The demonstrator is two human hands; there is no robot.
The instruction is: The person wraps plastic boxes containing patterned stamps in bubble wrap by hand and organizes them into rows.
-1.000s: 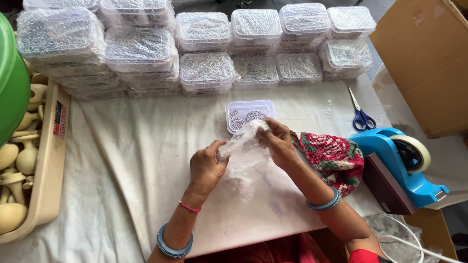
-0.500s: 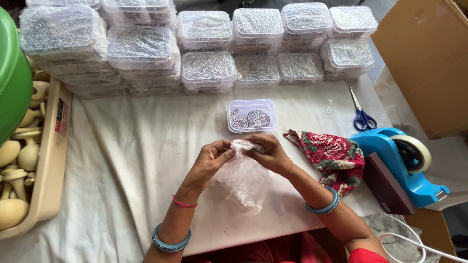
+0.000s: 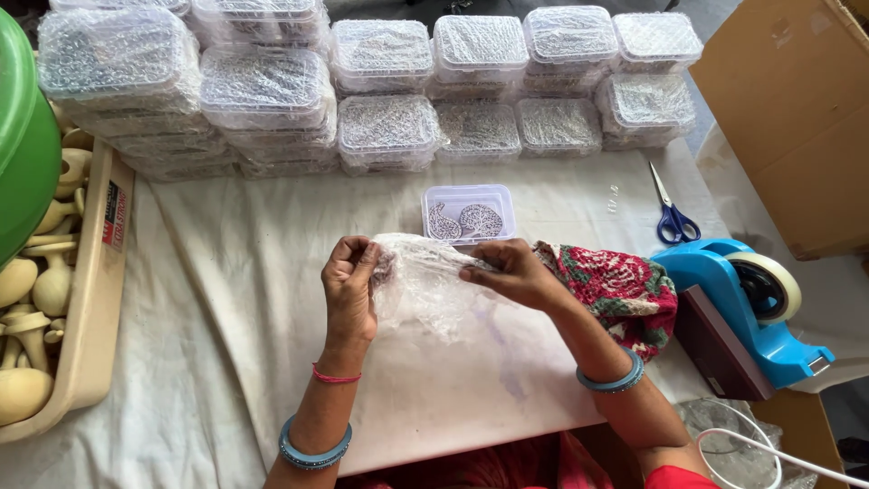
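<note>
**Bubble Wrap Pulled Taut Between Both Hands**

Gripping a sheet of clear bubble wrap (image 3: 424, 288) just above the white cloth-covered table (image 3: 226, 272), left hand (image 3: 350, 288) curled shut on its left edge, right hand (image 3: 511, 272) pinching its upper right corner with fingers narrowed. Stretching the sheet wider than half a second ago, when both hands were bunched together at its top; now holding well apart, the left having shifted leftward. Hanging loose and crumpled below the stretched edge.

Sitting just beyond the wrap, as before: a small clear plastic box (image 3: 468, 213) with two patterned metal pieces inside, open to view. Lying beside the right wrist, a red patterned cloth (image 3: 625, 288). Resting farther right, blue-handled scissors (image 3: 672, 217) and a blue tape dispenser (image 3: 751, 303), both unmoved. Lining the far edge of the table, stacks of bubble-wrapped boxes (image 3: 389, 127). Standing at far left, a beige tray (image 3: 90, 317) of pale wooden pieces, beside a green tub (image 3: 23, 154).
</note>
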